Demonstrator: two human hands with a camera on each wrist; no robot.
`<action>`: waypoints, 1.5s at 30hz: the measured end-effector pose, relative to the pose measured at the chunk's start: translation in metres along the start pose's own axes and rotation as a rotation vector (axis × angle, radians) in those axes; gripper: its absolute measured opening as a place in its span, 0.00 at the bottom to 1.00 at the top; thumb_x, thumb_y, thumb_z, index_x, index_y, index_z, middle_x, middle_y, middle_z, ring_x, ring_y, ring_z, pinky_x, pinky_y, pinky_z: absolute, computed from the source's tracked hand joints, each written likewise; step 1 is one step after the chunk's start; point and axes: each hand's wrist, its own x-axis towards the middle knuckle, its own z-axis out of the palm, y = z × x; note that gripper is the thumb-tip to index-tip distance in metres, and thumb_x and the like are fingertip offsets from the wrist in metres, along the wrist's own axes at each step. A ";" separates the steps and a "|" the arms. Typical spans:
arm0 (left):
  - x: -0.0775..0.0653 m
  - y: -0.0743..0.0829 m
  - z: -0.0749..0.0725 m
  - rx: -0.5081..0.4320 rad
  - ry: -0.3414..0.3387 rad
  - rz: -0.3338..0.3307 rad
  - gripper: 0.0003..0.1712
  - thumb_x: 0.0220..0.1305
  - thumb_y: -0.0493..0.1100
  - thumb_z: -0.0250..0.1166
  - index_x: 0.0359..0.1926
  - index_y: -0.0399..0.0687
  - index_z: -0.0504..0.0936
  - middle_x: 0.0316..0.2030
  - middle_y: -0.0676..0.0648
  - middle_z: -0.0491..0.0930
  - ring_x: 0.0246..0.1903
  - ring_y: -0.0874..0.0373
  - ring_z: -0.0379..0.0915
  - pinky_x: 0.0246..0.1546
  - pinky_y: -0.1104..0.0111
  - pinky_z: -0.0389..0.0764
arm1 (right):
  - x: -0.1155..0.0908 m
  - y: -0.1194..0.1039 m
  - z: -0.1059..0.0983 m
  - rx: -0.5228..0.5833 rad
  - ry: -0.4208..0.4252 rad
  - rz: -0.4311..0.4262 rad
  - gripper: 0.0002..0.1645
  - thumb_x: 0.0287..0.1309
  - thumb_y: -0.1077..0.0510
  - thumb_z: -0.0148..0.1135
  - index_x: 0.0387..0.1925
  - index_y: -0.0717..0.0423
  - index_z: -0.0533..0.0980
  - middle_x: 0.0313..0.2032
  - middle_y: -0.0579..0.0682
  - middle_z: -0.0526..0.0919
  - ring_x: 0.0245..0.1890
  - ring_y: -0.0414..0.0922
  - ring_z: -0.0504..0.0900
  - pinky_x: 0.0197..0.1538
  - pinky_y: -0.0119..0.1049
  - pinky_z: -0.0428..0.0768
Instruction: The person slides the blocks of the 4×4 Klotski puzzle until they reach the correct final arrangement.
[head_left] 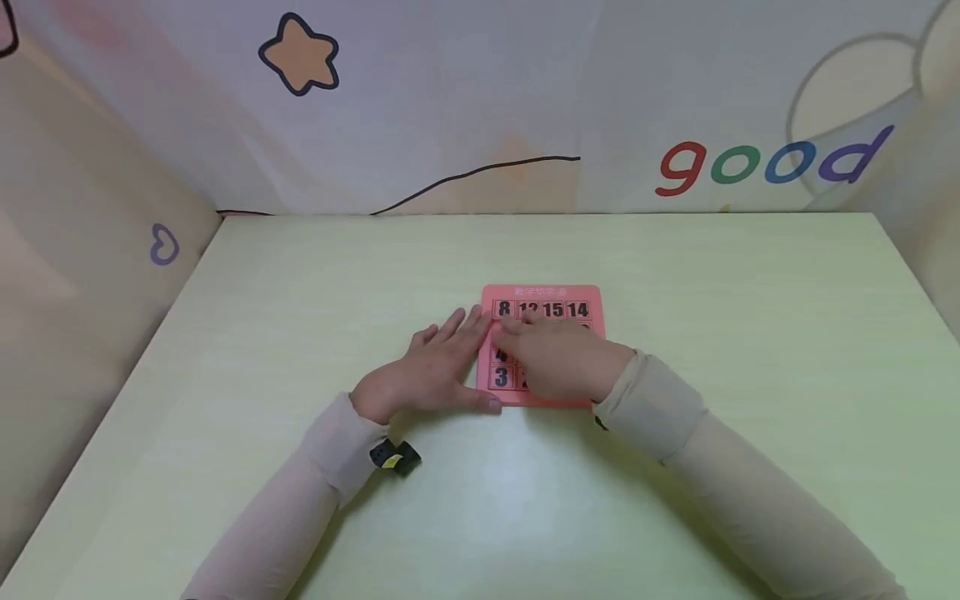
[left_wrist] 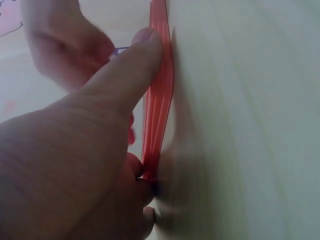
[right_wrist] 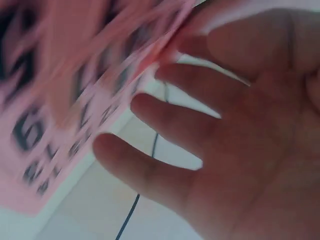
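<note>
A pink number sliding puzzle lies flat on the table, its top row reading 8, 12, 15, 14. My left hand spreads along its left side, fingers at the left edge and thumb by the near edge. In the left wrist view that thumb rests against the puzzle's red side. My right hand is over the board with fingertips at the left columns, hiding most middle and lower tiles. The right wrist view shows its fingers extended beside the blurred numbered face.
The pale green tabletop reaches back to a printed wall with a star and the word "good". A side wall stands at the left. A small black device sits at the left wrist.
</note>
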 end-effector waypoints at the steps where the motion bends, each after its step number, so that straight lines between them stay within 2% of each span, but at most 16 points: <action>1: -0.001 -0.001 0.001 -0.003 0.003 -0.004 0.69 0.57 0.76 0.64 0.81 0.49 0.33 0.80 0.48 0.29 0.77 0.48 0.20 0.71 0.41 0.40 | -0.002 -0.004 0.000 -0.001 -0.021 -0.032 0.33 0.71 0.57 0.57 0.75 0.51 0.65 0.75 0.54 0.60 0.75 0.58 0.56 0.70 0.59 0.60; 5: -0.013 -0.008 0.005 -0.008 0.014 -0.051 0.70 0.56 0.75 0.65 0.81 0.48 0.35 0.80 0.47 0.31 0.78 0.48 0.21 0.71 0.40 0.41 | -0.006 -0.024 0.003 -0.016 -0.079 -0.113 0.31 0.70 0.57 0.59 0.72 0.52 0.69 0.74 0.52 0.64 0.74 0.56 0.59 0.69 0.58 0.61; 9: -0.026 -0.013 0.007 -0.019 0.039 -0.073 0.70 0.57 0.74 0.66 0.81 0.46 0.35 0.80 0.46 0.32 0.78 0.47 0.23 0.71 0.40 0.41 | -0.006 -0.040 0.004 -0.059 -0.086 -0.086 0.32 0.69 0.57 0.60 0.72 0.52 0.69 0.75 0.50 0.63 0.75 0.55 0.58 0.69 0.62 0.61; 13: -0.029 -0.013 0.008 -0.051 0.062 -0.060 0.70 0.57 0.74 0.67 0.81 0.45 0.36 0.80 0.45 0.32 0.78 0.46 0.23 0.71 0.40 0.40 | -0.006 -0.045 0.004 -0.106 -0.069 -0.063 0.31 0.69 0.55 0.59 0.72 0.52 0.69 0.74 0.50 0.64 0.74 0.55 0.60 0.67 0.63 0.62; 19: -0.026 -0.013 0.009 -0.064 0.052 -0.061 0.70 0.56 0.73 0.67 0.81 0.47 0.34 0.80 0.47 0.30 0.78 0.48 0.21 0.71 0.41 0.38 | -0.008 -0.043 0.003 -0.097 -0.051 -0.055 0.31 0.69 0.54 0.60 0.72 0.53 0.70 0.74 0.50 0.65 0.74 0.55 0.59 0.67 0.63 0.63; 27: -0.018 -0.008 0.006 -0.061 0.055 -0.024 0.70 0.57 0.73 0.67 0.81 0.48 0.34 0.80 0.48 0.30 0.78 0.48 0.22 0.71 0.41 0.38 | -0.008 -0.033 0.005 -0.053 -0.043 0.011 0.32 0.70 0.53 0.59 0.72 0.53 0.69 0.75 0.50 0.62 0.75 0.56 0.56 0.69 0.64 0.59; 32: -0.012 -0.004 0.004 -0.040 0.038 -0.012 0.70 0.57 0.74 0.66 0.81 0.48 0.34 0.80 0.48 0.30 0.78 0.48 0.21 0.71 0.40 0.39 | -0.005 -0.022 0.007 -0.027 0.003 0.028 0.33 0.70 0.52 0.59 0.73 0.54 0.68 0.75 0.52 0.61 0.75 0.60 0.55 0.68 0.64 0.60; 36: -0.007 -0.001 0.003 -0.031 0.028 0.003 0.69 0.58 0.75 0.65 0.81 0.48 0.34 0.80 0.48 0.30 0.78 0.47 0.21 0.71 0.40 0.39 | -0.001 -0.013 0.009 -0.015 0.037 0.048 0.35 0.68 0.51 0.61 0.73 0.55 0.68 0.77 0.57 0.55 0.75 0.62 0.52 0.67 0.66 0.61; 41: -0.002 0.002 0.001 -0.020 0.020 0.010 0.69 0.58 0.75 0.64 0.81 0.48 0.33 0.80 0.48 0.30 0.78 0.47 0.22 0.71 0.41 0.39 | -0.002 -0.007 0.011 0.002 0.011 0.067 0.37 0.69 0.50 0.60 0.75 0.54 0.64 0.78 0.58 0.48 0.77 0.61 0.47 0.67 0.66 0.57; 45: 0.003 0.004 0.001 -0.005 0.020 0.016 0.69 0.58 0.75 0.63 0.81 0.47 0.34 0.80 0.47 0.30 0.78 0.47 0.22 0.71 0.41 0.39 | -0.010 -0.009 0.010 -0.018 -0.016 0.035 0.34 0.73 0.51 0.56 0.76 0.53 0.63 0.78 0.56 0.50 0.77 0.60 0.47 0.68 0.65 0.58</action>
